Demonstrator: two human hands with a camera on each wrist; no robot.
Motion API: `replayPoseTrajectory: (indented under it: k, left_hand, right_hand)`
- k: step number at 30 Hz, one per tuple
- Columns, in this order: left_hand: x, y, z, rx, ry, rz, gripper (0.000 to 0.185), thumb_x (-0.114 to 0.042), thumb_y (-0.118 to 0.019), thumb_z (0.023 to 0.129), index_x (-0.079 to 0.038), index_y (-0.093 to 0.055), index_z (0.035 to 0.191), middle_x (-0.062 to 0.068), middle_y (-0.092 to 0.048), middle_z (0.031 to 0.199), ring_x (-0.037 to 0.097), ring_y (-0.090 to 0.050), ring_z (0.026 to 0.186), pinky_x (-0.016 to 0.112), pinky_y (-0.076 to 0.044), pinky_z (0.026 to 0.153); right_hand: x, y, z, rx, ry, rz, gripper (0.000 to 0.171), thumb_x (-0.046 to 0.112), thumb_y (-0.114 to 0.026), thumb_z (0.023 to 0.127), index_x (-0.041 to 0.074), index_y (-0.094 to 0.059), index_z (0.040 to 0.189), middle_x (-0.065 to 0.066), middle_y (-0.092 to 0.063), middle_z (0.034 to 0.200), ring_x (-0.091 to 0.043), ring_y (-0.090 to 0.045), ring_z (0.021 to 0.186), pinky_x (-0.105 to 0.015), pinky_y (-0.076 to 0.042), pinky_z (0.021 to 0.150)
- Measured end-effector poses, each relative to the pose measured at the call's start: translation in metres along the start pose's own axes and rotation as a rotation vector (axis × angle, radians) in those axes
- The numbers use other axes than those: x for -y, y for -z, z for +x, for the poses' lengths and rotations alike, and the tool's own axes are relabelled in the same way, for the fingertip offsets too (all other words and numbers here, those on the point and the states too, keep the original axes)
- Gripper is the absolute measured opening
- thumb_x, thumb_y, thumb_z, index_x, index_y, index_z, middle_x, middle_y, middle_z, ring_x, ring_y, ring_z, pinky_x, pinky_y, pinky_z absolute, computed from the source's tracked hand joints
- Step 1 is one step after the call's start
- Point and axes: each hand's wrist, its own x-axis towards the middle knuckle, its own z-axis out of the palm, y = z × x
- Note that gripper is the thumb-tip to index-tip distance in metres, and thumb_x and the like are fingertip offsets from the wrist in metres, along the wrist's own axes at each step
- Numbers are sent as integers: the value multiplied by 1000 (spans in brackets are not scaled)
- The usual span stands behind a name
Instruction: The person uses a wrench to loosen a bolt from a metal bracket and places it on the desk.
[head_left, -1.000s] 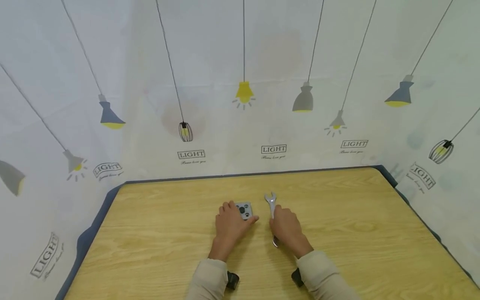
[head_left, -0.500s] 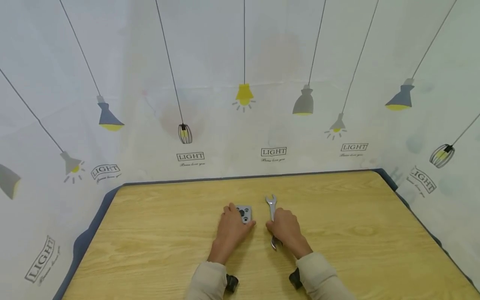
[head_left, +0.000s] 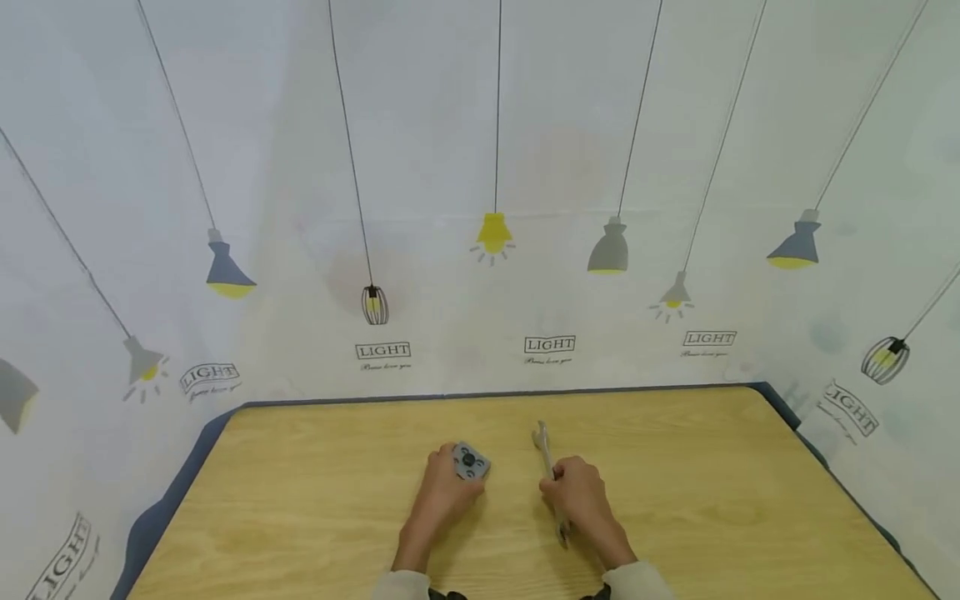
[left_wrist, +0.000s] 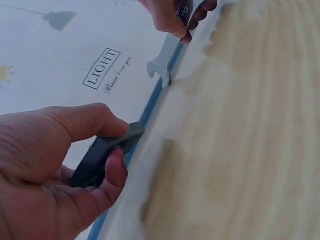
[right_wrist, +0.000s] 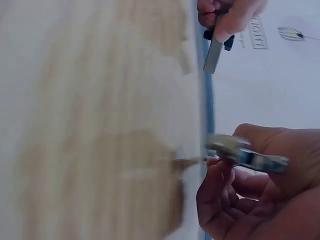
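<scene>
A square grey metal plate [head_left: 481,463] with a black round piece at its middle and holes around it is held in my left hand [head_left: 441,493]. Thumb and fingers pinch opposite edges, and the left wrist view shows the plate [left_wrist: 97,155] tilted up above the table. To the right, my right hand [head_left: 582,497] grips a silver open-ended wrench [head_left: 545,450] around the middle of its handle. One forked end points away from me; the other sticks out below the palm. In the right wrist view the wrench [right_wrist: 232,147] is blurred. Plate and wrench are apart.
Both hands are over a light wood-grain table [head_left: 315,492] with a dark blue border along its edge. Behind it hangs a pale wall covering [head_left: 442,250] printed with lamps and LIGHT labels. Dark wrist bands [head_left: 447,595] show at the sleeves.
My left hand has picked the plate up off the table and turned it. My right hand has raised and tilted the wrench. The head view has tipped upward.
</scene>
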Motion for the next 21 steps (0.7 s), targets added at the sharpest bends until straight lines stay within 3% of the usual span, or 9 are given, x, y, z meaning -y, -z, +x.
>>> replayPoseTrajectory:
  k: [4,9,16,21]
  left_hand:
    - [-3,8,4,11,-95,-58,72,-10,-76,80,3,-42,142,18,-56,119,25,-55,96,38,-48,76]
    - [-11,19,6,13,-153,-96,75,-10,-75,78,1,-41,145,18,-55,126,24,-55,99,36,-47,79]
    - [-19,24,6,4,-163,-229,81,-12,-78,82,-3,-33,149,18,-50,133,26,-55,108,37,-50,85]
    - [-25,24,8,-126,-193,-201,84,-7,-82,75,-2,-36,145,18,-54,126,25,-57,104,37,-50,85]
  right_hand:
    - [3,0,1,12,-16,140,6,5,-63,88,0,-65,85,-8,-62,71,-15,-58,53,-27,-47,47]
    - [5,-1,3,-2,-1,250,10,4,-57,92,-1,-64,98,-11,-64,80,-18,-61,54,-28,-49,48]
    - [11,8,8,-130,134,142,21,1,-56,91,-2,-66,108,-7,-69,79,-11,-59,61,-23,-44,52]
    - [22,20,10,-144,226,78,28,8,-62,96,1,-66,122,-2,-63,74,-9,-46,58,-23,-39,52]
